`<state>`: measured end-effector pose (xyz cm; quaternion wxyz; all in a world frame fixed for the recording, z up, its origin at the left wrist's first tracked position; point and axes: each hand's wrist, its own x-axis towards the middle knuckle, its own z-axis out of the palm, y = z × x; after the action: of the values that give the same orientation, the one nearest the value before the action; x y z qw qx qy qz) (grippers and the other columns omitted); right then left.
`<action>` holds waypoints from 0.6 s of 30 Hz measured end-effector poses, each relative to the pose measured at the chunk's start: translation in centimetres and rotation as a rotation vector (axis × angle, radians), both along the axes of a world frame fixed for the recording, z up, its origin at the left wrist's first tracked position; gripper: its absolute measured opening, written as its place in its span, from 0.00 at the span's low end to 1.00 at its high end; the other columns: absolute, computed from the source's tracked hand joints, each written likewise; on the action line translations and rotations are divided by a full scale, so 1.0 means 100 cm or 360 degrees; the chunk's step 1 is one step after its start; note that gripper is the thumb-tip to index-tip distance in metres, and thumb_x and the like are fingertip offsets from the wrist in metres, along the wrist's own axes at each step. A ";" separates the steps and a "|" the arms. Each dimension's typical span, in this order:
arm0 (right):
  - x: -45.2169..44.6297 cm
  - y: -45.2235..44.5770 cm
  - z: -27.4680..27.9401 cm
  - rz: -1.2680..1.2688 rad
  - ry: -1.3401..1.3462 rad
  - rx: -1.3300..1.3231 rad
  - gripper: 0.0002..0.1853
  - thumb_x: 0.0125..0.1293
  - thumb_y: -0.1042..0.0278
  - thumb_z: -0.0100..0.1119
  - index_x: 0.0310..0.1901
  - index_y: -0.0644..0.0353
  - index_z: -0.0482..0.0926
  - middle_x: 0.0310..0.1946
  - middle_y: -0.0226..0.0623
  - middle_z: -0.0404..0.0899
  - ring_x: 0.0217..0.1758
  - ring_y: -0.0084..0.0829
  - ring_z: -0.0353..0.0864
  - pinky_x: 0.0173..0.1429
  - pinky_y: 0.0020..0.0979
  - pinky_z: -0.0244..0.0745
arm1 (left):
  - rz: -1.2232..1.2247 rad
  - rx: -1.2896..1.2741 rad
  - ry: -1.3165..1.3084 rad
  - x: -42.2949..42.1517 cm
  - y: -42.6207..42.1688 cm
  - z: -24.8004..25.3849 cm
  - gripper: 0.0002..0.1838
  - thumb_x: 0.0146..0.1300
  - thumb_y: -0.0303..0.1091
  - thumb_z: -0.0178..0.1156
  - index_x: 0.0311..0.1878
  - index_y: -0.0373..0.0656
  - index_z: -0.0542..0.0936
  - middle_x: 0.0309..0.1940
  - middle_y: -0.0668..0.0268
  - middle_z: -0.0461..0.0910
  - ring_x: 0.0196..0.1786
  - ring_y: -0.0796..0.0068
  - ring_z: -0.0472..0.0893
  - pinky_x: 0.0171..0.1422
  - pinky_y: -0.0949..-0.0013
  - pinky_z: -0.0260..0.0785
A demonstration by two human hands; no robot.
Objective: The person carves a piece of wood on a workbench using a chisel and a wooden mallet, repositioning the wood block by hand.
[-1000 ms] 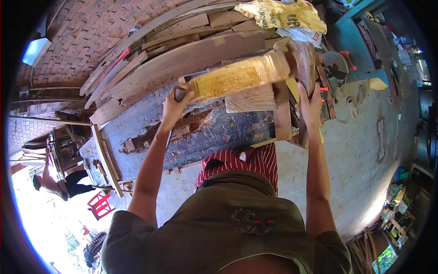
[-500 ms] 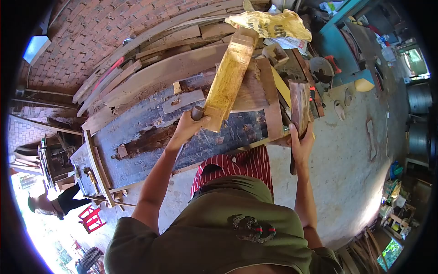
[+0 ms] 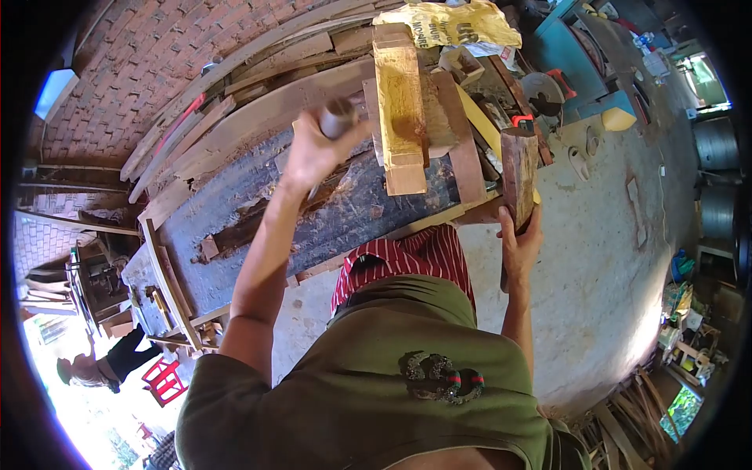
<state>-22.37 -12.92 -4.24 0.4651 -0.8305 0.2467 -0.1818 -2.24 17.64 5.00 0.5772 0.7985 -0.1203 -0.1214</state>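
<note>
My left hand (image 3: 309,157) is raised, blurred by motion, and wrapped round a chisel (image 3: 338,117) by its round handle. A thin blade shows faintly below the fist. Its fingers come close to the left side of a yellowish wooden block (image 3: 400,117) with a long hollow cut in it; whether they touch I cannot tell. The block lies lengthwise away from me on the workbench (image 3: 258,254), over other boards. My right hand (image 3: 521,249) grips a wooden mallet (image 3: 518,176), its thick head upward and its handle below the hand.
A yellow sack (image 3: 450,25) and a small wooden box (image 3: 462,66) lie behind the block. Long planks (image 3: 258,86) are stacked along the brick wall. To the right are sandals (image 3: 578,163) on the concrete floor. At far left a person (image 3: 98,368) is near a red stool (image 3: 164,381).
The block has swung from a slant to nearly straight and slid a little right. My left hand has risen off its near end with the chisel. The mallet has barely shifted.
</note>
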 end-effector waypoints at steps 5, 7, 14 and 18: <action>0.002 0.008 0.019 0.0037 -0.0115 -0.0066 0.19 0.68 0.59 0.67 0.49 0.64 0.73 0.31 0.34 0.80 0.24 0.22 0.76 0.30 0.26 0.75 | -0.0434 -0.0604 -0.0981 0.035 -0.028 0.042 0.13 0.60 0.38 0.75 0.32 0.44 0.79 0.25 0.74 0.80 0.27 0.86 0.76 0.34 0.73 0.72; 0.002 0.016 0.030 -0.0036 -0.0072 0.0139 0.18 0.69 0.60 0.68 0.47 0.64 0.73 0.32 0.34 0.80 0.25 0.21 0.76 0.30 0.26 0.75 | -0.0434 -0.0675 -0.0942 0.035 -0.050 0.041 0.13 0.60 0.38 0.75 0.32 0.45 0.79 0.26 0.74 0.80 0.28 0.86 0.76 0.36 0.74 0.73; -0.007 0.018 0.039 -0.0072 -0.0040 0.0191 0.20 0.67 0.61 0.70 0.50 0.64 0.72 0.29 0.34 0.80 0.27 0.22 0.76 0.33 0.28 0.73 | -0.0071 -0.0999 -0.0896 0.004 -0.107 0.004 0.10 0.57 0.31 0.73 0.30 0.42 0.79 0.24 0.72 0.79 0.28 0.85 0.75 0.33 0.75 0.70; -0.005 0.018 0.042 -0.0057 -0.0192 0.0269 0.15 0.69 0.65 0.66 0.47 0.63 0.72 0.31 0.34 0.79 0.23 0.22 0.75 0.29 0.25 0.73 | -0.0135 -0.0887 -0.0992 -0.006 -0.116 -0.026 0.08 0.55 0.25 0.70 0.30 0.44 0.78 0.26 0.70 0.79 0.30 0.80 0.77 0.36 0.73 0.71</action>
<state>-22.88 -11.09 -0.01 0.5443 -0.7712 0.2475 -0.2184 -2.89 6.02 2.39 0.7017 0.6046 -0.3502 0.1395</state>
